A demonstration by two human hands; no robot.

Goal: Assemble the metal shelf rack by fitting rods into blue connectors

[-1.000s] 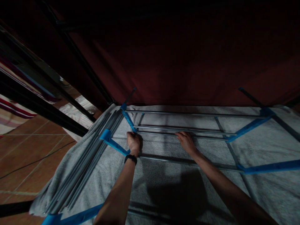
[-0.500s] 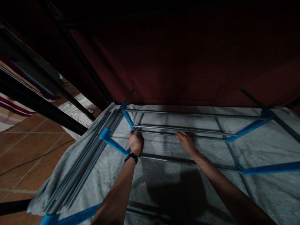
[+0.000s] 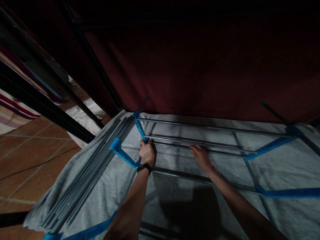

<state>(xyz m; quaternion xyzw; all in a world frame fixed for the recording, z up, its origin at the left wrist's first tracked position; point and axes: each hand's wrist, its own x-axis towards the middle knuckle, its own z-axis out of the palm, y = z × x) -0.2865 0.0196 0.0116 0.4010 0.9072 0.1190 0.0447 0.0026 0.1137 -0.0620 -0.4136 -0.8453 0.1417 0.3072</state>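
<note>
A rack frame of grey metal tubes joined by blue plastic brackets lies on a grey blanket (image 3: 185, 200). My left hand (image 3: 147, 152), with a dark band at its wrist, is closed where a thin tube (image 3: 172, 145) meets the upper left blue bracket (image 3: 139, 128). My right hand (image 3: 201, 156) has its fingers curled over the same tube, farther right. Just behind it runs a second thin tube (image 3: 180, 140). Another blue bracket (image 3: 123, 156) sticks out left of my left wrist. The fingertips of my left hand are partly hidden.
Several loose grey tubes (image 3: 92, 170) lie bundled at the blanket's left side. Behind the rack hangs a dark red cloth (image 3: 200, 76). Black metal bars (image 3: 62, 116) cross on the left, above a tiled floor (image 3: 27, 160) with a cable. Blue brackets (image 3: 277, 143) stand at the right.
The view has shifted slightly, so the rack appears a little lower and to the right. Both hands stay at nearly the same places on the rack.
</note>
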